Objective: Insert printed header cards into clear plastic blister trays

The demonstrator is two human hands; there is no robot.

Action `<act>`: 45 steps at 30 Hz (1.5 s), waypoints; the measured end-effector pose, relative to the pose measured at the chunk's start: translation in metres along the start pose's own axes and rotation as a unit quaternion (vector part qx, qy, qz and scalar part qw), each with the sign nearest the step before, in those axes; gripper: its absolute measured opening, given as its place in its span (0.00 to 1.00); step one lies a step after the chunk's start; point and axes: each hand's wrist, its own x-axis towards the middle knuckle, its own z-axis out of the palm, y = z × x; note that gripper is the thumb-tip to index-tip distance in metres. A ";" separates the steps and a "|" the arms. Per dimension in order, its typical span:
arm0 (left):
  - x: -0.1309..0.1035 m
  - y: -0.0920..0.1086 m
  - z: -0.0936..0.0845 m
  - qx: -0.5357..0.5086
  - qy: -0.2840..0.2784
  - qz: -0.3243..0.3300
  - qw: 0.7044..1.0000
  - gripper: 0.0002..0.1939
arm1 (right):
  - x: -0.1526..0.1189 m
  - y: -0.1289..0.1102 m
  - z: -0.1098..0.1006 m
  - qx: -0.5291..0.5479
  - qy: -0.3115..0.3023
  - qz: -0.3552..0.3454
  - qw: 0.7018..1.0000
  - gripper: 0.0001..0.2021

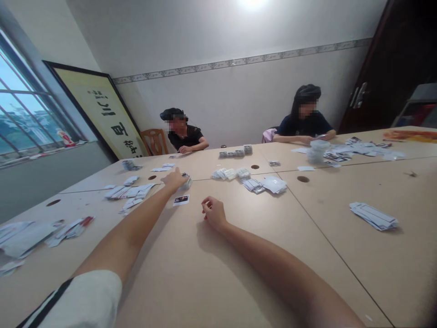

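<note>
My left hand [175,180] reaches far forward, its fingers around the near side of a small stack of cards [186,181] in clear wrapping. Part of that stack is hidden behind the hand. Just in front of it, a single photo card [181,200] with a dark picture and white border lies flat on the table. My right hand [214,212] hovers low over the tabletop to the right of this card, fingers loosely curled inward, with nothing visible in them.
White packets [129,192] lie left of my left arm, more bags [27,237] at far left. Wrapped packs [232,173] and a packet pile [373,216] lie rightward. Two people sit across the table [273,264]; a clear container stack [316,152] stands before the right one.
</note>
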 end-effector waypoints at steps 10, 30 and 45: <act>-0.024 0.037 0.004 -0.003 0.049 0.276 0.960 0.24 | -0.001 -0.004 -0.003 0.005 0.000 0.010 1.000 0.06; -0.038 -0.014 0.058 -0.022 -0.067 0.081 0.994 0.24 | 0.000 -0.002 -0.006 0.007 0.010 0.030 0.999 0.04; 0.020 0.010 0.060 -0.033 -0.061 0.090 0.994 0.32 | 0.004 -0.002 -0.004 0.005 0.000 0.052 0.999 0.05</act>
